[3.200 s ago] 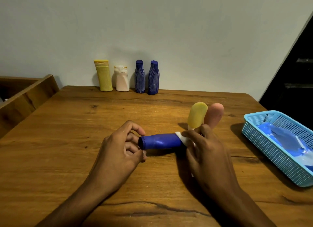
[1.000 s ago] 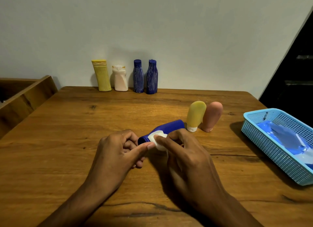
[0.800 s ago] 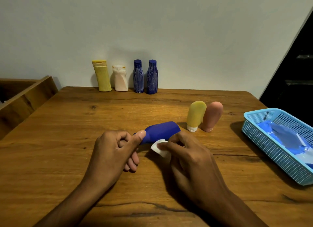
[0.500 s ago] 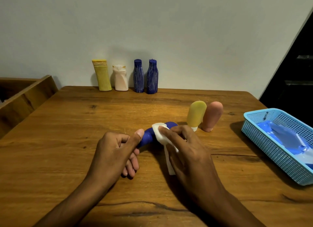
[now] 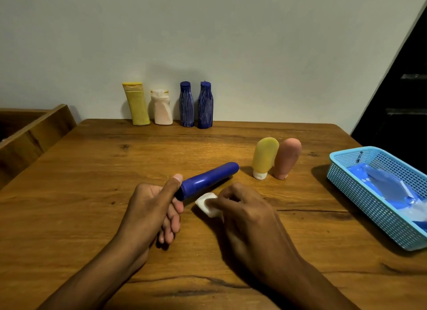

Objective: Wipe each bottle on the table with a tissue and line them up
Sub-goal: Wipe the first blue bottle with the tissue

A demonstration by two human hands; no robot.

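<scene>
left hand grips glossy blue bottle; right hand pinches white tissue.

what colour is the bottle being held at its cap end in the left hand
Solid dark blue bottle, held by the left hand; the head view shows it.

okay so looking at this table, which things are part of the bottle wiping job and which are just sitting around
Part of the job:
- blue tube, held at its cap end by the left hand
- tissue, pinched in the right hand
- yellow tube and pink tube, standing side by side
- four bottles in a row by the wall

Just lying about:
- blue basket on the right
- wooden ledge on the left
</scene>
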